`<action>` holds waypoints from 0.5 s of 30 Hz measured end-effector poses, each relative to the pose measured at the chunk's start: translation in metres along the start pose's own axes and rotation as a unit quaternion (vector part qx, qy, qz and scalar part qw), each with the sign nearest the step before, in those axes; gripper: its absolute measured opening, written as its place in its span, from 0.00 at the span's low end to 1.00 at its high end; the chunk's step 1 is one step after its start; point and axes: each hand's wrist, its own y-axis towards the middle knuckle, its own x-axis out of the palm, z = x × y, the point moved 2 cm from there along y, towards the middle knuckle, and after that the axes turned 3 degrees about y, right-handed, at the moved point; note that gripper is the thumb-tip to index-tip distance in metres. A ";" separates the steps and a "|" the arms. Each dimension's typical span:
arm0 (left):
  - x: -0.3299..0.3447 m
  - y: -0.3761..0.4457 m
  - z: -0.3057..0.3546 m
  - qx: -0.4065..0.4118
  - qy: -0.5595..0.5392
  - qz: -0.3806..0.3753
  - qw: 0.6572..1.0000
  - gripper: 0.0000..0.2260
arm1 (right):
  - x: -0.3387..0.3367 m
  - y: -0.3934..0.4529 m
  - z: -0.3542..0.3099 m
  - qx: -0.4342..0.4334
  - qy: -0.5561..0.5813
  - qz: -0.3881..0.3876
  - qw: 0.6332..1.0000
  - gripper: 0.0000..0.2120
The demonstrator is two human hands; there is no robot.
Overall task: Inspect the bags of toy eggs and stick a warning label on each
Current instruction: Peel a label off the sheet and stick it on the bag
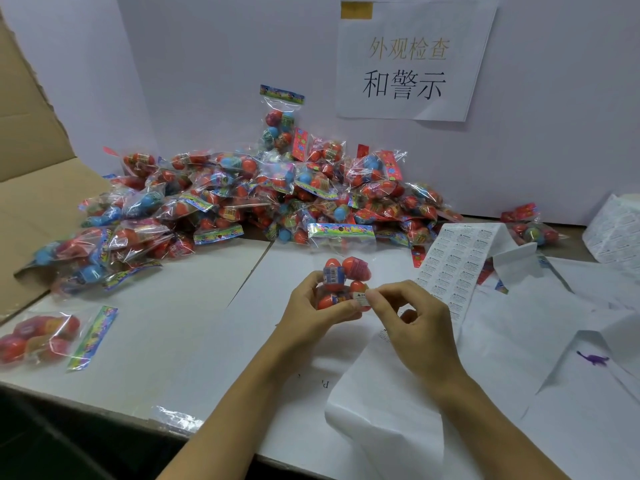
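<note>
A person's left hand (317,308) grips a clear bag of toy eggs (343,278) at the near middle of a white-covered table (194,327), fingers curled round its lower end so that its colourful header card (341,231) stands up toward the far side. The right hand (415,320) meets it from the right, thumb and forefinger pinching a small white warning label (362,299) against the bag's lower right corner, the other fingers curled loosely behind. Red eggs show through the plastic, along with a blue band carrying a barcode. Just right of the hands, a long label sheet (453,265) printed with rows of small stickers runs from the far right toward the near edge, where its bare backing paper (384,410) curls over the table's front. A heap of bagged eggs (259,195), red and blue in crinkled plastic, fills the far side against a white wall (214,64), spilling left onto a flattened cardboard box (38,188). One bag (48,336) lies alone at the near left, its header pointing right; another (530,226) sits apart at the far right, beside a second stack of label paper (614,230). A paper sign (412,60) with printed Chinese characters is taped to the wall above the heap. A small purple mark (593,359) shows on the paper at the near right.
</note>
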 end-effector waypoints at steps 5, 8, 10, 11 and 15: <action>0.000 -0.002 0.004 -0.006 0.010 0.006 1.000 0.11 | 0.000 0.000 0.004 0.003 -0.016 -0.003 1.000 0.03; 0.002 -0.002 0.003 -0.009 0.022 0.012 1.000 0.11 | 0.001 0.000 0.004 -0.005 -0.021 0.004 1.000 0.05; 0.002 -0.002 0.002 -0.003 0.022 0.015 1.000 0.14 | 0.001 0.000 0.004 -0.009 -0.029 0.010 0.999 0.05; 0.002 -0.002 0.002 -0.003 0.023 0.015 1.000 0.16 | 0.001 0.000 0.004 -0.008 -0.035 0.014 0.999 0.05; 0.003 0.000 0.000 -0.015 0.020 0.016 1.000 0.19 | -0.002 0.002 0.008 0.035 -0.042 0.047 0.997 0.07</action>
